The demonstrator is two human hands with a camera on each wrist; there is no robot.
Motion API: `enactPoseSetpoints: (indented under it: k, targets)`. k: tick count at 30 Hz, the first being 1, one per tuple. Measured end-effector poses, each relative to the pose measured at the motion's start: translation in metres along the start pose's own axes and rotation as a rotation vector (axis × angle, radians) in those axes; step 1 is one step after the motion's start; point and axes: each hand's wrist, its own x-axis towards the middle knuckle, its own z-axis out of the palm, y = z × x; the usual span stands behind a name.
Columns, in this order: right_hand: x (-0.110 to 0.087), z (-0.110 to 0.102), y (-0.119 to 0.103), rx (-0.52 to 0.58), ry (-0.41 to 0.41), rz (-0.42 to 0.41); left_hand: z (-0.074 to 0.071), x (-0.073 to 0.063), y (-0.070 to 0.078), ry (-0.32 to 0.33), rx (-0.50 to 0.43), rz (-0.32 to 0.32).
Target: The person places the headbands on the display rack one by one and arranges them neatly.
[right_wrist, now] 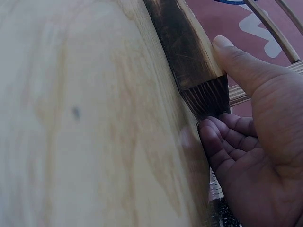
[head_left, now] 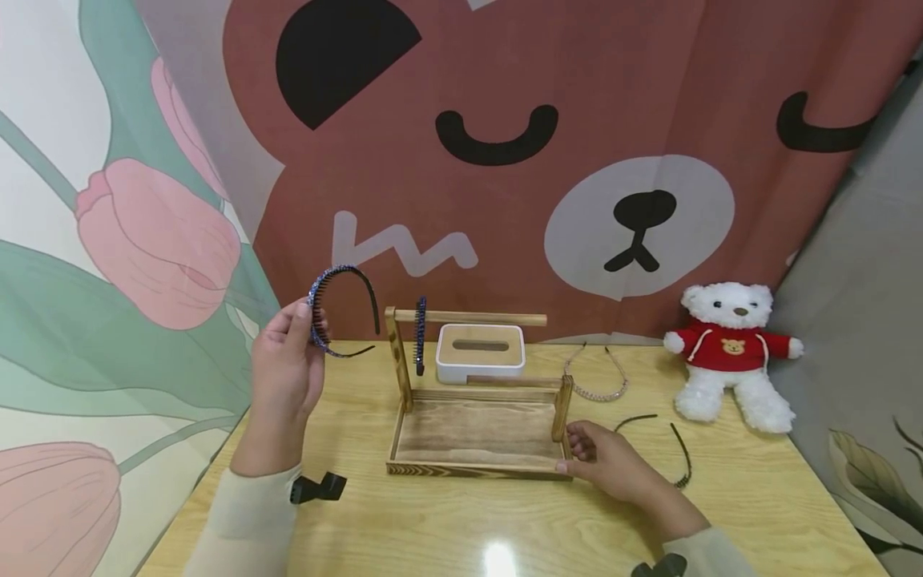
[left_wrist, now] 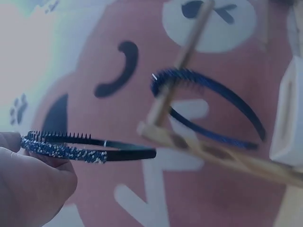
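Hanging headbands | left hand [head_left: 284, 369] pinches beaded headband [head_left: 339, 308] up beside rack [head_left: 476, 393] | right hand [head_left: 602, 457] grips rack's near corner on bench [head_left: 447, 521] | next, likely: spread ends over rail [head_left: 469, 318], beside blue band [head_left: 420, 344]

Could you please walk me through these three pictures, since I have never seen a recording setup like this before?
No machine here: a person works with bare hands, wearing one camera on the head and one on each wrist. The wide picture is the head view. The left hand holds up a sparkly blue toothed headband; the left wrist view shows it close. The right hand grips the front right corner of a wooden rack, seen close in the right wrist view. Another blue headband hangs on the rack's top bar. On the table also lie two more headbands, a white tissue box and a teddy bear.
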Motion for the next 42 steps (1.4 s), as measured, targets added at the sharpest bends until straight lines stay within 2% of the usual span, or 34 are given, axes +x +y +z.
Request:
enactPoseSetpoints:
  k: [4,9,16,19,24,33,39,42]
  targets:
    - [0.0,0.0,0.002,-0.003,0.001,-0.009,0.018,-0.004,0.007,-0.045,-0.073,0.085]
    - [0.001,0.001,0.002,-0.003,0.003,-0.016,0.032,-0.007,0.01,-0.09,-0.122,0.126]
    - [0.0,0.0,0.001,0.003,-0.001,-0.004,0.051,-0.008,0.003,-0.107,-0.12,0.099]
    - [0.0,0.0,0.002,0.004,-0.001,-0.004,0.056,-0.008,-0.004,-0.107,-0.075,0.076]
    - [0.001,0.0,0.003,0.012,-0.003,-0.004,0.056,-0.007,-0.014,-0.108,-0.002,0.047]
    - [0.001,0.002,0.001,0.006,0.0,-0.007,0.051,-0.006,-0.029,-0.111,0.021,0.027]
    - [0.001,0.0,0.002,0.006,-0.001,-0.006,0.041,-0.014,-0.053,-0.1,0.117,0.004]
    - [0.001,0.0,0.001,0.008,-0.002,-0.007,0.035,-0.018,-0.066,-0.074,0.161,-0.023]
